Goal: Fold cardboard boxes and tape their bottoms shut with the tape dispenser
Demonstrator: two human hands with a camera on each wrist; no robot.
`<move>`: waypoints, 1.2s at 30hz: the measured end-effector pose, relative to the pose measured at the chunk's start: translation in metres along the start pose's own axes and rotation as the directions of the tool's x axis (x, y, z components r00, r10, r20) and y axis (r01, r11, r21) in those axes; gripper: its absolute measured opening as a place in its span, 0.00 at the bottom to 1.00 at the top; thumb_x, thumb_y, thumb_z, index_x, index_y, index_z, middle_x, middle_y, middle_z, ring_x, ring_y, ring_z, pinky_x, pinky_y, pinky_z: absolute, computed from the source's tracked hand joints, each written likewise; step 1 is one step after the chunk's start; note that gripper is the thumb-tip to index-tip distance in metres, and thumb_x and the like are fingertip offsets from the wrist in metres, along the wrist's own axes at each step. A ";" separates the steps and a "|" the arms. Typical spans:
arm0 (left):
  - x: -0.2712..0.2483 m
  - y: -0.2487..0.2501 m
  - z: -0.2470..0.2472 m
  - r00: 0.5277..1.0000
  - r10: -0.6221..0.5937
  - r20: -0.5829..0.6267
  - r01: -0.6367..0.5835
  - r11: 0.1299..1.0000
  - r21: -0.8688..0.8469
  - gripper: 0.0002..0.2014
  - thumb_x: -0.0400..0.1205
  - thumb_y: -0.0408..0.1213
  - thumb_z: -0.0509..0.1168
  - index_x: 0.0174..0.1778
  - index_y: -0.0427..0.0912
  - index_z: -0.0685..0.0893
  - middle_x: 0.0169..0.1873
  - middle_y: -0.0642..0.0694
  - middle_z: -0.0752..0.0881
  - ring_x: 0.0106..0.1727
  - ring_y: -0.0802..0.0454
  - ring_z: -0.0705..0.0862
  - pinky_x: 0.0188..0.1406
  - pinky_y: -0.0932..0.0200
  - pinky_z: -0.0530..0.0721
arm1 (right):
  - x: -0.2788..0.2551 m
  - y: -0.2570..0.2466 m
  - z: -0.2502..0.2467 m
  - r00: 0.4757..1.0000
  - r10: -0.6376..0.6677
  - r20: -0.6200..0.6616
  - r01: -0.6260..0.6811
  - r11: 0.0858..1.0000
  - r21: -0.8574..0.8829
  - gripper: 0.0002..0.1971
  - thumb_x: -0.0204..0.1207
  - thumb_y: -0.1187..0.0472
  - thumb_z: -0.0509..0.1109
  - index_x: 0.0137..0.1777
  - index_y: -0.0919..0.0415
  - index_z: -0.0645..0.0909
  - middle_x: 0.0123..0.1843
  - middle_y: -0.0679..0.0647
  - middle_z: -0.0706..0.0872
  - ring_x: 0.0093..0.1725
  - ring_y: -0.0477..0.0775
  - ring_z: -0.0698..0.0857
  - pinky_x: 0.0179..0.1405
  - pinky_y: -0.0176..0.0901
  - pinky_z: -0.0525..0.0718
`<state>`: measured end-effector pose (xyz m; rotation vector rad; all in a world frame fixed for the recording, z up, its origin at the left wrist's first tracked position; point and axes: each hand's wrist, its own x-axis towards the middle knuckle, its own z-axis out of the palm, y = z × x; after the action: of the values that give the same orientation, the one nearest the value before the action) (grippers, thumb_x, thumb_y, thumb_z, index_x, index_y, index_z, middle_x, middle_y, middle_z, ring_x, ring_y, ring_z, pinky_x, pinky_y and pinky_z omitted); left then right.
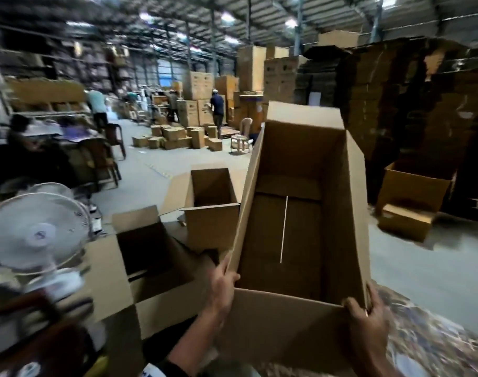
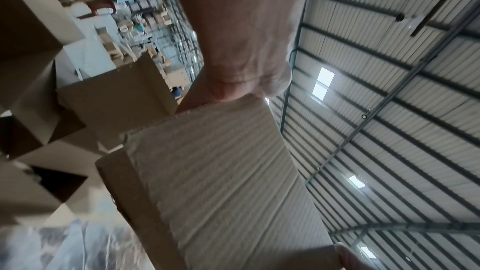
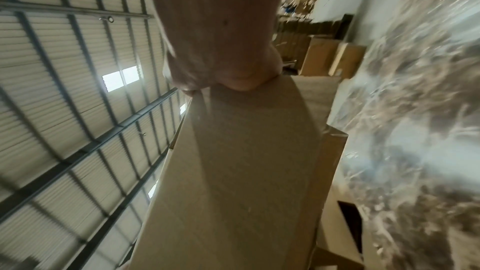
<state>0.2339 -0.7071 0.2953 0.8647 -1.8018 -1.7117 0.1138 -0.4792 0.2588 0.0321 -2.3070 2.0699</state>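
I hold a tall open cardboard box [image 1: 303, 213] up in front of me, tilted with its mouth toward me. Its bottom flaps are folded in, and a thin bright slit runs along their seam. My left hand [image 1: 223, 284] grips the near left corner of the rim, thumb inside. My right hand [image 1: 364, 314] grips the near right corner the same way. In the left wrist view my left hand [image 2: 241, 73] pinches the box [image 2: 221, 171] wall; in the right wrist view my right hand [image 3: 221, 69] pinches the box [image 3: 233, 171] edge. No tape dispenser is in view.
Two more opened boxes [image 1: 151, 257] [image 1: 213, 202] stand to the left, beside a white fan [image 1: 39, 235]. Another open box [image 1: 414, 197] sits on the floor at right before a tall stack of flat cartons [image 1: 412, 104]. People work among boxes far back.
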 end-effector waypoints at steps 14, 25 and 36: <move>0.036 0.001 -0.189 0.725 -0.015 -0.689 -0.111 0.984 -0.138 0.24 0.66 0.46 0.61 0.55 0.38 0.79 0.53 0.30 0.84 0.51 0.38 0.81 0.52 0.45 0.78 | -0.025 -0.097 0.240 0.791 -0.313 0.525 0.270 0.950 0.159 0.44 0.62 0.47 0.68 0.83 0.46 0.64 0.81 0.52 0.71 0.76 0.56 0.74 0.75 0.60 0.76; 0.100 -0.037 -0.340 0.538 -0.092 -0.838 -0.074 0.985 -0.155 0.23 0.76 0.31 0.56 0.67 0.39 0.82 0.58 0.36 0.86 0.56 0.36 0.83 0.60 0.40 0.81 | -0.080 -0.088 0.449 0.664 -0.185 0.725 0.202 0.977 0.064 0.40 0.71 0.49 0.69 0.84 0.53 0.62 0.79 0.54 0.71 0.76 0.58 0.73 0.75 0.61 0.76; 0.182 -0.125 -0.361 0.630 -0.272 -0.727 0.165 0.962 -0.217 0.22 0.84 0.26 0.51 0.64 0.51 0.84 0.50 0.44 0.88 0.51 0.44 0.86 0.55 0.46 0.85 | -0.055 0.007 0.517 0.685 0.215 0.696 0.007 0.954 -0.301 0.36 0.78 0.52 0.71 0.84 0.55 0.62 0.77 0.59 0.74 0.72 0.62 0.76 0.73 0.64 0.76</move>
<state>0.3905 -1.0855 0.1883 1.5123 -1.0236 -1.2622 0.1598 -0.9928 0.1937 0.8972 -3.0865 1.9742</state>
